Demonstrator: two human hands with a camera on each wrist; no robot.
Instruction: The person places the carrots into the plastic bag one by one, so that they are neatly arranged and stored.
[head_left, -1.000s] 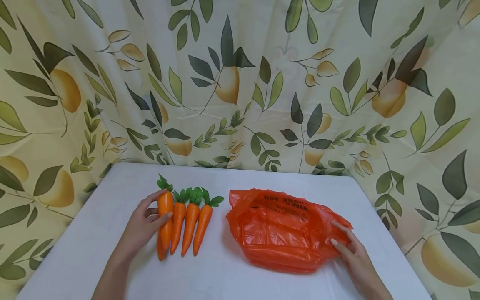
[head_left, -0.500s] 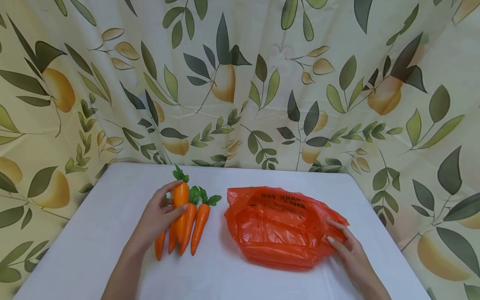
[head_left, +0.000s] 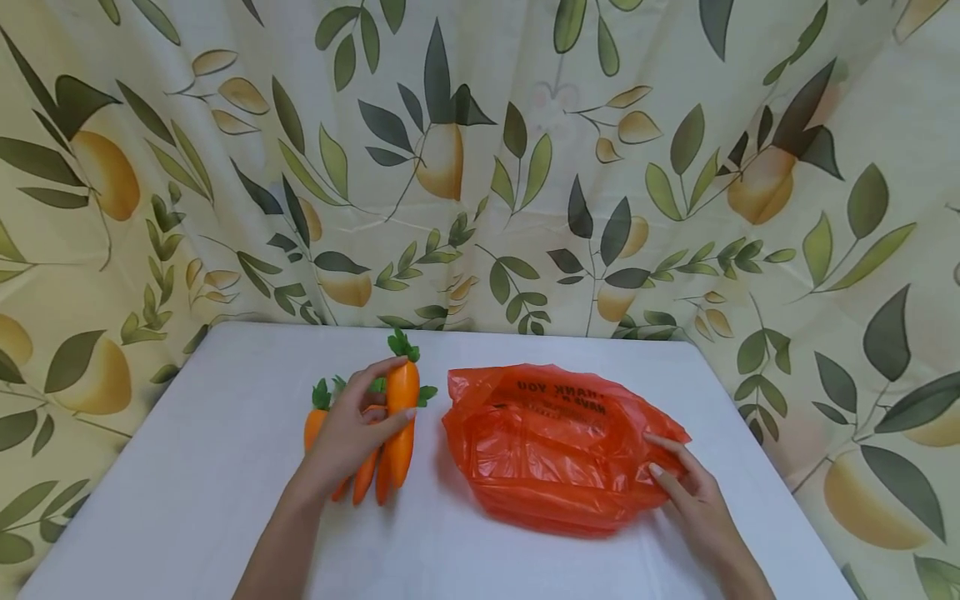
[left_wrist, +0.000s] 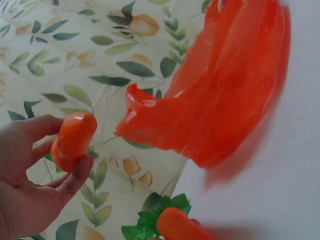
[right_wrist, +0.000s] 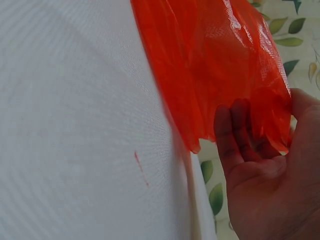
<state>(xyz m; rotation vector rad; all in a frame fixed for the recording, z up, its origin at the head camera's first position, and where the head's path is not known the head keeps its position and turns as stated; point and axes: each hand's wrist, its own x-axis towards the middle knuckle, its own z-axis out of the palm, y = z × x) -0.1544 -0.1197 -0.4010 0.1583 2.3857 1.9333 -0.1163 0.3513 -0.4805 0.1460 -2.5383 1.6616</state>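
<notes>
An orange carrot with a green leafy top (head_left: 402, 421) is held upright by my left hand (head_left: 341, 437), between thumb and fingers. In the left wrist view the held carrot (left_wrist: 74, 142) shows end-on, above the table. Several more carrots lie below and behind that hand, partly hidden; one carrot (head_left: 315, 423) shows to its left. To the right lies a crumpled red plastic bag (head_left: 555, 475) with dark printed letters. My right hand (head_left: 697, 504) grips the bag's right edge; in the right wrist view some fingers (right_wrist: 227, 140) show partly through the thin film.
A white-covered table (head_left: 165, 483) bears everything. Behind it hangs a cream curtain (head_left: 480, 167) printed with leaves and fruit. The bag stands just right of the carrots.
My left hand has moved right with the carrot, across the other carrots towards the bag. The right hand keeps its grip on the bag's edge. The head view has shifted slightly.
</notes>
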